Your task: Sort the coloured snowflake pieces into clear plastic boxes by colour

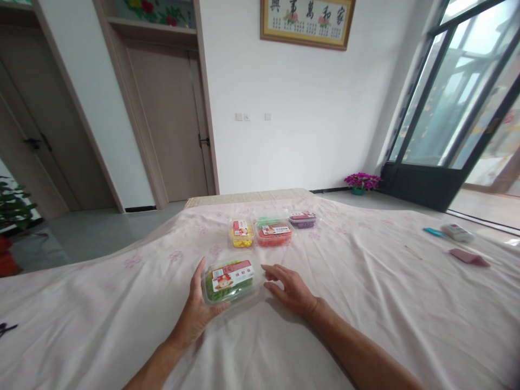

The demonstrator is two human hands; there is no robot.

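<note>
A clear plastic box with green contents (pixel 229 292) and a red-and-white label is tilted in front of me. Around its left end and lower edge, my left hand (pixel 199 310) is closed, thumb along the near side. My right hand (pixel 289 288) is at the box's right end, fingers apart and slightly curled, at or just off its edge. Farther back stand a box with yellow contents (pixel 242 242), a box with red contents (pixel 274 239) with something green behind it, and a box with purple contents (pixel 307 223).
A pale flowered cloth (pixel 357 303) with wrinkles covers the surface. At the right lie a blue item (pixel 433 232), a white packet (pixel 458 233), a pink folded piece (pixel 469 257) and a thin stick (pixel 413 252). A dark object (pixel 6 327) is at the left edge.
</note>
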